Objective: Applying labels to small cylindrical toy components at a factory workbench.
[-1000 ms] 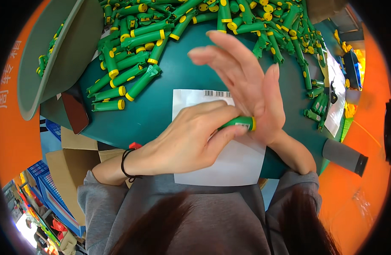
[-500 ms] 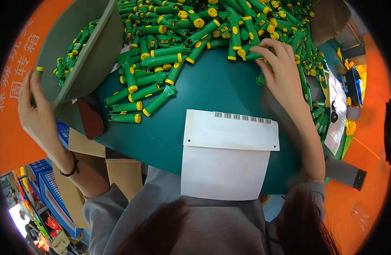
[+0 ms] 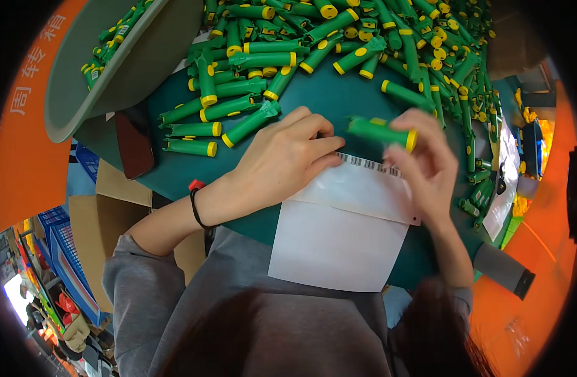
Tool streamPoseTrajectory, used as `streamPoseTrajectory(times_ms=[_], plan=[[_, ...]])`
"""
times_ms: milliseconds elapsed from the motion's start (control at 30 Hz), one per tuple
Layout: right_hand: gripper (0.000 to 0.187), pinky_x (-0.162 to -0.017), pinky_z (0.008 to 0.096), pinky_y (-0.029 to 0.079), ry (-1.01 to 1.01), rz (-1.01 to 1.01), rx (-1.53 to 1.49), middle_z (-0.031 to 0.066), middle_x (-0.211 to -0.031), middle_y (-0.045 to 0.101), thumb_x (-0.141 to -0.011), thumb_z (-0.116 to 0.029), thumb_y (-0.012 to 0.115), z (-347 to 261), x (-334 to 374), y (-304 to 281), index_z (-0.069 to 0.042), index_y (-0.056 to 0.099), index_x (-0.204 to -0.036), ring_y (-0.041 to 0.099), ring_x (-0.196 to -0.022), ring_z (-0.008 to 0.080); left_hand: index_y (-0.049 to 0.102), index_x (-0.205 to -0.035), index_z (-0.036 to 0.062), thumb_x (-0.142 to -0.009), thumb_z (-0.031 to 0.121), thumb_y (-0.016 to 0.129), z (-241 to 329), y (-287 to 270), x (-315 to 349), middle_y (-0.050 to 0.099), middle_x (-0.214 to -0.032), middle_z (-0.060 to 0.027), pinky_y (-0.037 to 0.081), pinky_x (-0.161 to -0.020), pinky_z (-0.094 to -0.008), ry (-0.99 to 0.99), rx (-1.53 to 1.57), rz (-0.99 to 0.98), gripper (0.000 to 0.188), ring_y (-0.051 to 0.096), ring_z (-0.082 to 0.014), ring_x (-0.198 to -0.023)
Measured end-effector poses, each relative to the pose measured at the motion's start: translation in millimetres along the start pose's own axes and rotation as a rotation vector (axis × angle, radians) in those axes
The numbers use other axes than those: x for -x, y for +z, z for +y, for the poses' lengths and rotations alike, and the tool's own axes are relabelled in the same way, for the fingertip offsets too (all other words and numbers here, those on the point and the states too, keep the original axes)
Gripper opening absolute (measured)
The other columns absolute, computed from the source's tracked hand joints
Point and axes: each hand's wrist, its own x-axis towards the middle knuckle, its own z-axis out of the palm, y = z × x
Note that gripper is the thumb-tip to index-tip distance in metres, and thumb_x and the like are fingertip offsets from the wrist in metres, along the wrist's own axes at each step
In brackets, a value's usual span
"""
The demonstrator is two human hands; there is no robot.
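Observation:
My right hand (image 3: 431, 164) grips a green plastic tube with a yellow end cap (image 3: 379, 131), held above the far edge of the white label sheet (image 3: 342, 242); motion blurs it slightly. My left hand (image 3: 287, 156) reaches across to the sheet's upper left corner. Its thumb and fingertips are pinched at the row of small barcode stickers (image 3: 370, 164); whether a sticker has come loose between them I cannot make out. Part of the sheet's upper strip is hidden under that hand. Several similar green tubes (image 3: 237, 125) lie just beyond my left hand.
A large pile of green tubes (image 3: 420, 53) covers the far side of the dark green table (image 3: 175, 179). At the left a grey-green tub (image 3: 144, 69) holds more tubes, beside a dark red flat object (image 3: 134, 144). A grey cylinder (image 3: 505, 270) sits at the right edge.
My left hand has come from the tub, where it held a tube, to the sheet's far edge. My right hand has drawn a tube from the pile toward the sheet.

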Motion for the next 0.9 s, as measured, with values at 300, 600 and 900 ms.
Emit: streamPoseTrajectory(times_ms=[300,600,900], plan=[[0.029,-0.095,0.0334,0.053,0.128,0.105,-0.287,0.0126,-0.127,0.052,-0.086,0.014,0.067,31.2,42.1,3.4,0.001,0.061,-0.111,0.056,-0.116,0.0194,0.074,-0.09,0.0058,-0.078,0.014,0.08,13.0,3.8,-2.3,0.065,-0.091,-0.002,0.053,-0.07,-0.0346,-0.113,0.028,0.059,0.015,0.061,-0.0223,-0.085],[0.021,-0.088,0.0323,0.054,0.178,0.139,-0.358,0.0129,-0.129,0.052,-0.094,0.003,0.062,36.1,45.1,-3.4,-0.001,0.059,-0.115,0.059,-0.108,0.0193,0.073,-0.084,0.0068,-0.075,0.01,0.078,10.7,8.4,-2.0,0.065,-0.089,0.0006,0.05,-0.069,-0.0343,0.004,-0.047,0.125,0.01,0.061,-0.0203,-0.084],[0.028,-0.087,0.0332,0.055,0.118,0.183,-0.371,0.014,-0.129,0.054,-0.092,0.004,0.064,38.2,46.2,1.5,-0.001,0.059,-0.12,0.059,-0.108,0.0182,0.069,-0.086,0.0066,-0.077,0.008,0.075,9.6,13.3,1.2,0.065,-0.09,-0.003,0.048,-0.07,-0.0332,0.127,-0.159,0.161,0.011,0.061,-0.0219,-0.086]])
